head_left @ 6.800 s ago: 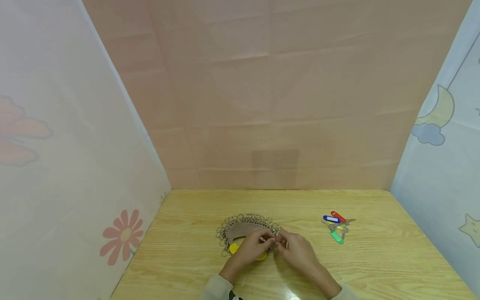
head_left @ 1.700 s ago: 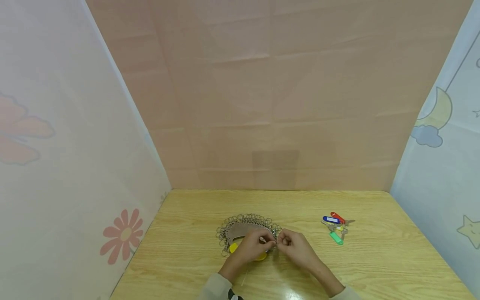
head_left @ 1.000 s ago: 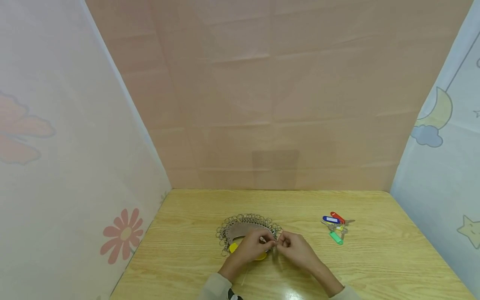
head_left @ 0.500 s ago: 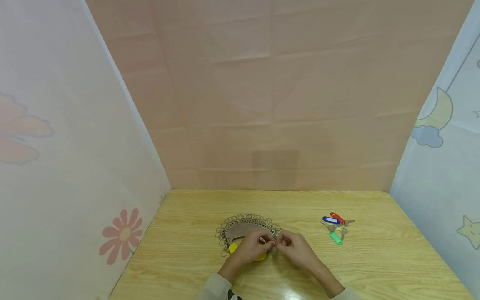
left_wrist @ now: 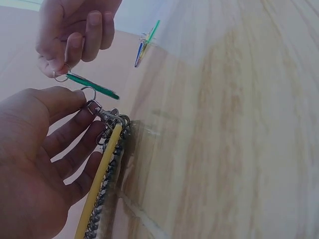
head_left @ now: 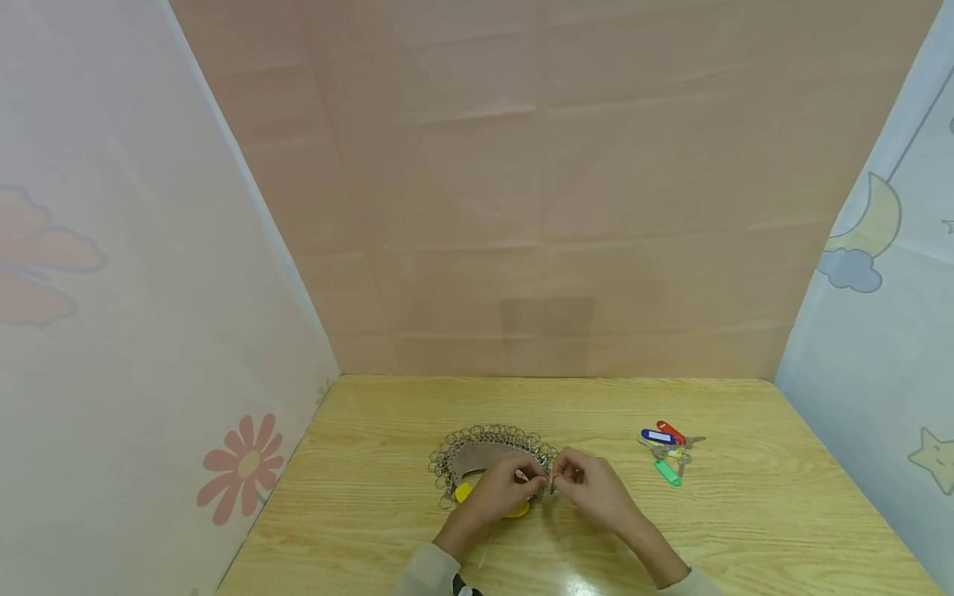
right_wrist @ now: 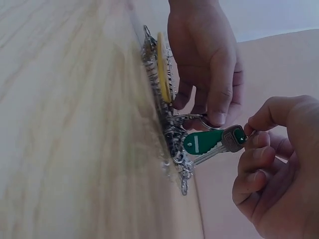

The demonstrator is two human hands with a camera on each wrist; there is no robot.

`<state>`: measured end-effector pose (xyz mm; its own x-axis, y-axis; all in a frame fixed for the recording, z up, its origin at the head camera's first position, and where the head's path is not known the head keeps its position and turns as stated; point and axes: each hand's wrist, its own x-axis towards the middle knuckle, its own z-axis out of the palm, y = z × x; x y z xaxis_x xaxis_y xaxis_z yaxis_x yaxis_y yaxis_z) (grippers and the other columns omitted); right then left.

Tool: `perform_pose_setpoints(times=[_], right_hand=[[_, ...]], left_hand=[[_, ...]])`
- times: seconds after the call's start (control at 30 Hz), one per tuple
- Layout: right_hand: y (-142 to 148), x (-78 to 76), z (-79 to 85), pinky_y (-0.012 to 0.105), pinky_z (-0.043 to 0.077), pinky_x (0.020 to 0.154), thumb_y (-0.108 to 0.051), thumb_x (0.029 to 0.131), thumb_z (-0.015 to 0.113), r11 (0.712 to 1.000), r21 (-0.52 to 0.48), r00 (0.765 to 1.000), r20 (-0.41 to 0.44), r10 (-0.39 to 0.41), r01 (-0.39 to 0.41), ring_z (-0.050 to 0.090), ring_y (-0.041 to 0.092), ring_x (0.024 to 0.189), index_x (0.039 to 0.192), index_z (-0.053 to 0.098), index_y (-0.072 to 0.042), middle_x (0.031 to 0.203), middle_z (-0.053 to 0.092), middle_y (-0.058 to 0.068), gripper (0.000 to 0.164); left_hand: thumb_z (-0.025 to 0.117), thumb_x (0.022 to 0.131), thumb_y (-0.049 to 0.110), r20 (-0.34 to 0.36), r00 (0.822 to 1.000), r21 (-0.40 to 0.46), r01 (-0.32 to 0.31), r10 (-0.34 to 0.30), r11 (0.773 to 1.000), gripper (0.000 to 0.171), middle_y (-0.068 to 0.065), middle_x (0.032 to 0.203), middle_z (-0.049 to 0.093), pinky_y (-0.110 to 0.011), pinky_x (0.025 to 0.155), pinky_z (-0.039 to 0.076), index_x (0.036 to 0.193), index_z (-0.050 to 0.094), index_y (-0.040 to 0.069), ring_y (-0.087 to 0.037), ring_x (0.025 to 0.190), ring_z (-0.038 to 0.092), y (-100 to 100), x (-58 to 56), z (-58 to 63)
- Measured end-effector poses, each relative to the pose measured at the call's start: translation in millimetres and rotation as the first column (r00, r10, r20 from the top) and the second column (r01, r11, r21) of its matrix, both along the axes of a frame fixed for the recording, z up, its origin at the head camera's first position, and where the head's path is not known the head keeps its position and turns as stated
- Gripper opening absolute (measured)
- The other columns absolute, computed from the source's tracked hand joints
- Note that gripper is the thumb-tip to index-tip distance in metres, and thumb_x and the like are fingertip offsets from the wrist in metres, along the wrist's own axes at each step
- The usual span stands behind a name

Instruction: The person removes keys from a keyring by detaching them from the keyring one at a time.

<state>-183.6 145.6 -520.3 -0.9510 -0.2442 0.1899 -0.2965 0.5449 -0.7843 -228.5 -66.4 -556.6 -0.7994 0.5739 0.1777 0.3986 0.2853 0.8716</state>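
Observation:
A curved brownish plate edged with many metal clasps and rings (head_left: 477,455) lies on the table, a yellow part (head_left: 464,492) under the left wrist. My left hand (head_left: 495,490) pinches a split ring (left_wrist: 88,91) at the end of one metal clasp (left_wrist: 102,112). Just right of it, my right hand (head_left: 594,490) pinches a small wire ring (left_wrist: 61,77) between thumb and forefinger. From that ring hang a green key tag (right_wrist: 203,143) and a silver key (right_wrist: 231,140). The two rings are close but look apart in the left wrist view.
Right of the hands lies a small pile of keys with a blue tag (head_left: 659,436), a red tag (head_left: 671,431) and a green tag (head_left: 667,473). The wooden table (head_left: 760,513) is walled by patterned cloth on both sides and a plain backdrop (head_left: 462,207) behind.
The right hand has shifted slightly up and right, and a small piece now shows below its fingertips. My left hand and the curved plate stay in place. The pile of keys is unmoved.

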Motion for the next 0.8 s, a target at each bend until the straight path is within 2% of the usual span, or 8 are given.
perform_pose_setpoints(times=[0.2, 0.57, 0.8], right_hand=[[10.6, -1.6, 14.2, 0.023, 0.046, 0.059, -0.007, 0.1, 0.071, 1.0, 0.009, 0.999, -0.034, 0.004, -0.003, 0.051, 0.003, 0.064, 0.096, 0.07, -0.016, 0.075, 0.062, -0.005, 0.01], [32.7, -7.6, 32.3, 0.025, 0.043, 0.057, -0.012, 0.103, 0.07, 0.997, 0.033, 0.996, -0.047, -0.075, 0.077, 0.049, 0.005, 0.061, 0.099, 0.07, -0.014, 0.077, 0.063, 0.0, 0.005], [52.6, -12.1, 37.2, 0.025, 0.04, 0.054, -0.009, 0.103, 0.069, 0.993, 0.046, 0.985, -0.139, -0.103, 0.11, 0.046, 0.003, 0.058, 0.097, 0.07, -0.014, 0.076, 0.062, -0.001, 0.008]], left_hand=[[0.069, 0.106, 0.022, 0.035, 0.999, 0.004, -0.016, 0.015, 1.0, 0.012, 0.006, 0.101, 0.075, -0.021, 0.081, 0.054, 0.106, 0.078, 0.013, 0.003, 0.09, 0.063, -0.4, 1.9, 0.9], [0.07, 0.106, 0.023, 0.049, 0.998, 0.009, -0.035, 0.035, 0.999, 0.014, 0.012, 0.098, 0.073, -0.021, 0.079, 0.053, 0.107, 0.078, 0.011, -0.002, 0.089, 0.065, -1.8, 2.4, 0.8], [0.07, 0.105, 0.023, 0.04, 0.999, 0.012, -0.025, 0.025, 1.0, 0.014, 0.01, 0.101, 0.073, -0.021, 0.08, 0.054, 0.108, 0.078, 0.012, 0.001, 0.091, 0.063, -3.5, 2.7, 1.2]])
